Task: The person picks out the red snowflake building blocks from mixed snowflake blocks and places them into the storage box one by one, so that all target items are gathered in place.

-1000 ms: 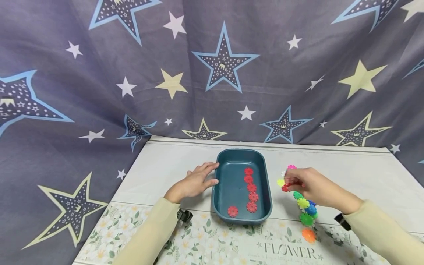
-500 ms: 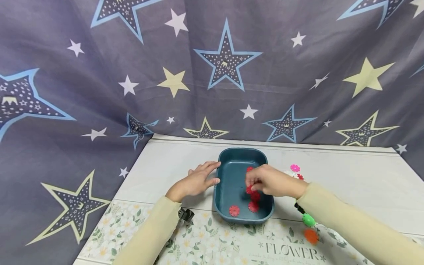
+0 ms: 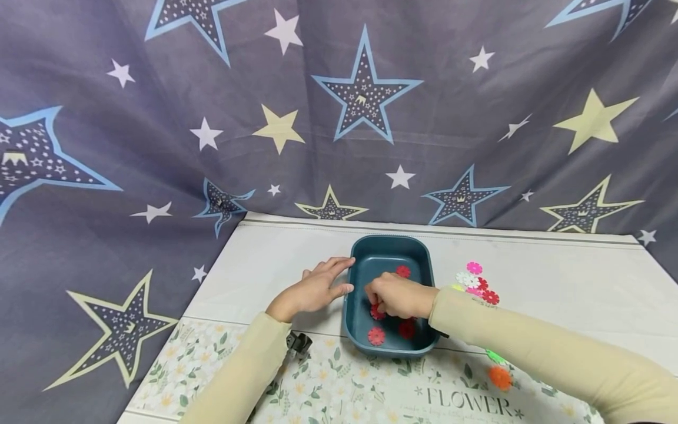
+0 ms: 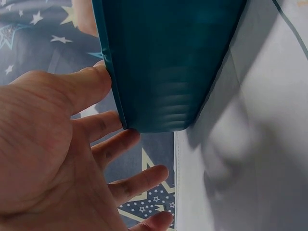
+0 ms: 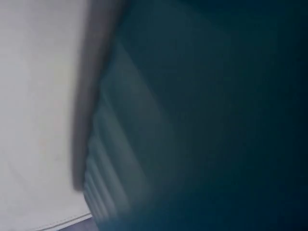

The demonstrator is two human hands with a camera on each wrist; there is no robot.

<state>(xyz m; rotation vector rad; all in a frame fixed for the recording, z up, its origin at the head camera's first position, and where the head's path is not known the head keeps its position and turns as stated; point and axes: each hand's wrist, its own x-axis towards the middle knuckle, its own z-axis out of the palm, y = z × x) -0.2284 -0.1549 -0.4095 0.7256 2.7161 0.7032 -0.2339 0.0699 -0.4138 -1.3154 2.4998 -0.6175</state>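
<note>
Disc (image 3: 377, 312), red, pinched under right grip (image 3: 400, 294), inside tray (image 3: 389, 354)

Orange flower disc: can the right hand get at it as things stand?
Probably yes: the orange flower disc lies uncovered on the tablecloth, but the right hand must first leave the tray.

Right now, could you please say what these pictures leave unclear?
Head: whether the right hand grips a red piece; its fingers hide the contact.
Head: part of a green piece, behind the right sleeve.
Left wrist: what's inside the tray, hidden by its outer wall.
Right wrist: the wall's detail, blurred and dark.
</note>
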